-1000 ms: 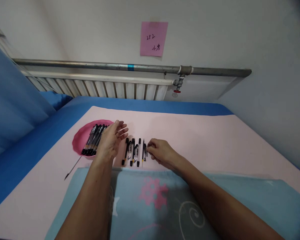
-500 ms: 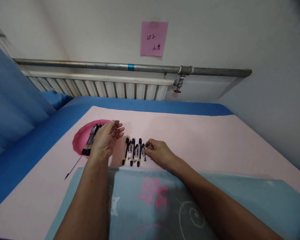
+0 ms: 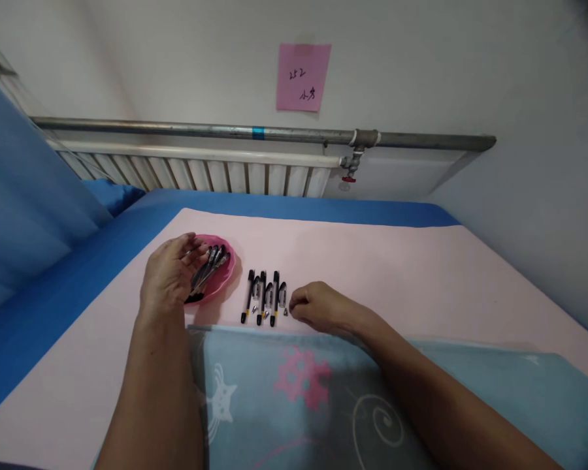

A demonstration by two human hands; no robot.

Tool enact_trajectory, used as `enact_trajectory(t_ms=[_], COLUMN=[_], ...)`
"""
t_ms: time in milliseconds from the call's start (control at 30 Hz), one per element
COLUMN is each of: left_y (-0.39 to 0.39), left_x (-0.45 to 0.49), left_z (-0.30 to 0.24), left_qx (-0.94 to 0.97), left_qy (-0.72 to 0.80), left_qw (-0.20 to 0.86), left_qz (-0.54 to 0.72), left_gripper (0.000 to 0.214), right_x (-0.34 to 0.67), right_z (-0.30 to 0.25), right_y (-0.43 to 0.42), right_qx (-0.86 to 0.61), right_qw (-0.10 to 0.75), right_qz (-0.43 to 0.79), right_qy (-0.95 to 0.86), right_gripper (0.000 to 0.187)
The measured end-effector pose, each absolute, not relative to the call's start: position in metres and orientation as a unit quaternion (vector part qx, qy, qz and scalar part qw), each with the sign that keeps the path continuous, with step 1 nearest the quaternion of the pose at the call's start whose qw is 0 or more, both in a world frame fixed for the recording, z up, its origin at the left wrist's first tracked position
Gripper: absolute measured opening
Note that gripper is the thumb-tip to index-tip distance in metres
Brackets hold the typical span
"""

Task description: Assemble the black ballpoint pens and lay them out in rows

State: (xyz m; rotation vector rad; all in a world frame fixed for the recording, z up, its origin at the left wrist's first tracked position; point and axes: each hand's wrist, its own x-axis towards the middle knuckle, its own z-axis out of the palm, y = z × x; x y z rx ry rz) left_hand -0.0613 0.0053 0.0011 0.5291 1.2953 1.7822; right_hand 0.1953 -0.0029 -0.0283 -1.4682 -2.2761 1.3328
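My left hand [image 3: 169,271] is over the left side of a pink bowl [image 3: 231,271], its fingers loosely curled and apart. Several black-capped pens [image 3: 215,256] lie in the bowl, partly hidden by that hand. To the bowl's right, three clear pen barrels [image 3: 249,297] with black ends lie in a row. Between and beside them are three clear pen caps [image 3: 283,295] with black clips and small metal pen tips [image 3: 285,312]. Just right of the last cap, my right hand [image 3: 318,307] rests with fingers curled together; anything inside them is hidden.
A pale pink sheet [image 3: 396,281] covers the blue surface [image 3: 387,210]. A light blue patterned cloth [image 3: 255,378] lies along the front. Behind are a radiator [image 3: 235,176], a metal pipe [image 3: 176,127] and a pink note [image 3: 304,78]. A blue curtain [image 3: 24,189] hangs left.
My left hand has moved left, from the bowl's right side to its left, uncovering pens. My right hand has shifted slightly right, away from the last cap. My left forearm covers where a thin refill lay.
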Motion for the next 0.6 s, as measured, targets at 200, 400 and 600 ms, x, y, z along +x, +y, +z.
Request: enact_trajectory(t_ms=[200,400,600], left_y=[0.0055,0.0059,0.004], left_x=[-0.0609,-0.0619,-0.0628], left_z=[-0.0003,-0.0021,-0.0001], left_qx=[0.218,0.223,0.222], left_qy=[0.514,0.512,0.519], left_qw=[0.432,0.437,0.432], left_qz=[0.708,0.705,0.703], left_gripper=[0.007,0.005,0.003], right_x=[0.1967,0.1949,0.1945], right_z=[-0.0276,-0.0277,-0.0276], right_y=[-0.0035,-0.0032,-0.0053], right_qx=[-0.471,-0.488,-0.496], right_qw=[0.051,0.065,0.056], right_qz=[0.465,0.478,0.553], right_qy=[-0.748,-0.727,-0.667], right_gripper=[0.02,0.015,0.016])
